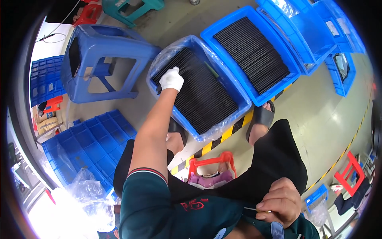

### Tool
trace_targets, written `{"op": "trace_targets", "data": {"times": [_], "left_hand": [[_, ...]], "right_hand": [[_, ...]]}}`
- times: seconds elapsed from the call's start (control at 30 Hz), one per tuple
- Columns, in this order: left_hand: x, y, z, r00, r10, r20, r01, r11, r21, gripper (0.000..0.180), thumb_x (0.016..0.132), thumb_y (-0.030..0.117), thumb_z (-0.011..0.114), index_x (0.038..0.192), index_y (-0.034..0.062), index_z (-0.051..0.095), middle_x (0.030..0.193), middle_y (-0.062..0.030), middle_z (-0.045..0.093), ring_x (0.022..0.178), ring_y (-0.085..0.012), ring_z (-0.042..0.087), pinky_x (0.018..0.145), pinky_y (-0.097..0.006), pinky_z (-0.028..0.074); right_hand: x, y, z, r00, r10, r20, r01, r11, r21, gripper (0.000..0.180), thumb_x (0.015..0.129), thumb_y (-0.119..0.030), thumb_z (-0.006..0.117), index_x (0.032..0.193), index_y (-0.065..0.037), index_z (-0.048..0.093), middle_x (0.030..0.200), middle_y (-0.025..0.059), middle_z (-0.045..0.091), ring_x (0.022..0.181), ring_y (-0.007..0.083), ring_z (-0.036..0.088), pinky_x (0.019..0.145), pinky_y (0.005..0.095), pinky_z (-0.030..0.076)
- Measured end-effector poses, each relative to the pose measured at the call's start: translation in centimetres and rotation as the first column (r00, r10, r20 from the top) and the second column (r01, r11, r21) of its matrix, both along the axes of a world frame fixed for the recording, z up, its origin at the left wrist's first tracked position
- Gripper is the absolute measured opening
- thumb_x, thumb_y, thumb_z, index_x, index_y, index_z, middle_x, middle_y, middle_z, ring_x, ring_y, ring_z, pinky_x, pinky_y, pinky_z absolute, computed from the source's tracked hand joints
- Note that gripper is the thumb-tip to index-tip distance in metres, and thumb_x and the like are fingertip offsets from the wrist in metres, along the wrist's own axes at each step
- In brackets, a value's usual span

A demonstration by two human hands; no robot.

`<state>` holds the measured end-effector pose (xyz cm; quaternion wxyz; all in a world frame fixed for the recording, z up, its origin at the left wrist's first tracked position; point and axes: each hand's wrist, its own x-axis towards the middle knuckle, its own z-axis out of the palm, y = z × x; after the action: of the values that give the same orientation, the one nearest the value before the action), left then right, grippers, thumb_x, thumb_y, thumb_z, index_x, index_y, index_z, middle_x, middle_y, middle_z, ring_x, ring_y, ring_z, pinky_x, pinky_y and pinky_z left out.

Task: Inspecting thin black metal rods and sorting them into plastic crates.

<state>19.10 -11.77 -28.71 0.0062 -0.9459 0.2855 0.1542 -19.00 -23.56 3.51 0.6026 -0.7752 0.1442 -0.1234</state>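
Note:
My left hand [172, 79], in a white glove, reaches down to the black strips [205, 97] in a blue bin [243, 104] lined with clear plastic. Its fingers are curled closed at the far left part of the rows; whatever lies between them is hidden. The strips are packed side by side in long rows, and a green strip [211, 69] lies along one side. Close to my chest, at the lower right, my bare right hand [280, 201] is closed in a pinch. A thin, light metal rod [250, 208] sticks out from its fingers.
Right of the bin, a blue tray [254, 95] holds more black strips. Empty blue crates [314, 34] stack at the upper right. A blue plastic stool [111, 47] stands at left, above a large blue crate [89, 139]. Yellow-black tape [227, 134] crosses the floor; a red stool [211, 160] is between my legs.

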Motion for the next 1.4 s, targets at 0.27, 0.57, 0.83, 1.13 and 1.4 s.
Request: {"op": "trace_targets", "data": {"times": [0.27,0.57,0.83,1.13,1.4], "left_hand": [[-5.9,3.2,6.7,-0.358,-0.336,-0.871,-0.851,0.501,0.157,0.018,0.087,0.004,0.055,0.105,0.0043,0.056,0.111,-0.0215,0.062,0.089,-0.0350,0.064,0.081,-0.050,0.053],[-17.1,5.2,18.4,-0.276,-0.777,-0.566,-0.931,0.363,-0.044,0.041,0.086,0.006,0.061,0.125,0.0013,0.048,0.107,-0.0197,0.060,0.100,-0.0375,0.061,0.086,-0.056,0.052],[-24.6,11.0,28.1,-0.408,-0.657,-0.634,-0.851,0.525,0.004,0.034,0.084,0.010,0.066,0.115,0.0052,0.054,0.102,-0.0153,0.060,0.098,-0.0356,0.060,0.087,-0.051,0.051],[-26.6,15.2,30.4,-0.559,-0.601,-0.572,-0.783,0.609,0.126,0.035,0.092,0.017,0.054,0.121,-0.0008,0.049,0.104,-0.0182,0.058,0.098,-0.0375,0.059,0.086,-0.054,0.048],[-24.9,14.3,30.0,-0.534,-0.628,-0.567,-0.792,0.607,0.074,0.022,0.092,0.019,0.054,0.111,0.0060,0.052,0.105,-0.0140,0.056,0.101,-0.0357,0.057,0.088,-0.053,0.048]], "right_hand": [[0.0,2.5,0.6,0.995,-0.089,0.035,0.093,0.986,-0.141,0.021,0.064,-0.001,0.076,0.081,-0.004,0.065,0.074,0.0062,0.063,0.066,0.0241,0.058,0.061,0.0321,0.046],[-0.3,4.7,-0.6,0.929,-0.369,-0.026,0.369,0.924,0.101,0.007,0.081,-0.003,0.067,0.086,0.000,0.066,0.077,0.0008,0.059,0.068,0.0074,0.053,0.062,0.0219,0.042],[8.5,1.9,2.6,0.993,-0.007,0.119,-0.028,0.957,0.289,0.025,0.090,-0.023,0.060,0.102,-0.002,0.066,0.106,0.0083,0.066,0.101,0.0163,0.060,0.086,0.0289,0.046],[15.0,7.1,0.4,0.555,0.832,0.013,-0.738,0.486,0.468,0.012,0.081,-0.015,0.067,0.087,-0.004,0.067,0.110,0.0161,0.066,0.100,0.0168,0.062,0.089,0.0281,0.046],[15.5,7.6,-0.1,0.862,0.495,0.109,-0.493,0.769,0.406,0.021,0.088,-0.020,0.063,0.097,-0.002,0.066,0.108,0.0120,0.068,0.100,0.0180,0.063,0.088,0.0296,0.047]]}}
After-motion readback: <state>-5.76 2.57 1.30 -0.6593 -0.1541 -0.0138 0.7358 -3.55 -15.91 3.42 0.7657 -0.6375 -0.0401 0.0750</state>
